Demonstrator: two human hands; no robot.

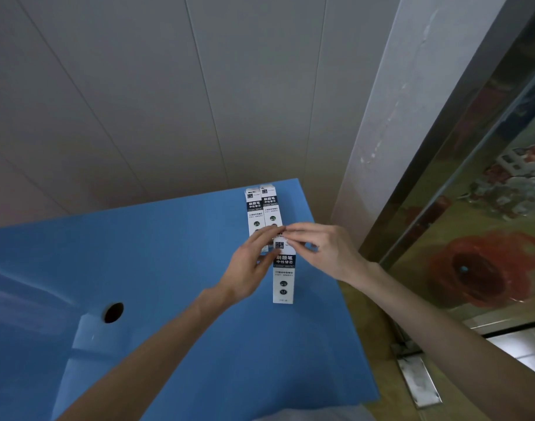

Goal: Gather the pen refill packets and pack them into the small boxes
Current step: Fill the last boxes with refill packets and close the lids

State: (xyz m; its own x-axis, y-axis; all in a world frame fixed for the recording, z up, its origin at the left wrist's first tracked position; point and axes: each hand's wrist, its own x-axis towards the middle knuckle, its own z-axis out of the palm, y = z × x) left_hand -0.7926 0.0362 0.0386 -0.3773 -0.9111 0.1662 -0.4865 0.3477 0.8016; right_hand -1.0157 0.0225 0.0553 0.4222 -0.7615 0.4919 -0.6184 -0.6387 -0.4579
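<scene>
Three small boxes are lying on the blue table [169, 268]. The near box [283, 278] is sitting lengthwise, its far end directly under both hands. The left hand [248, 265] is pinching that end from the left, fingers curled; the right hand [320, 250] is pinching it from the right with thumb and forefinger (the flap itself is hidden). Two far boxes [261, 208] are lying side by side, touching, just beyond the fingertips. One round hole [113, 312] is showing in the table.

Counter [169, 268] plain blue; small boxes [283, 275] white with dark navy bands and black dots; wall [138, 101] grey-white panelled.
</scene>
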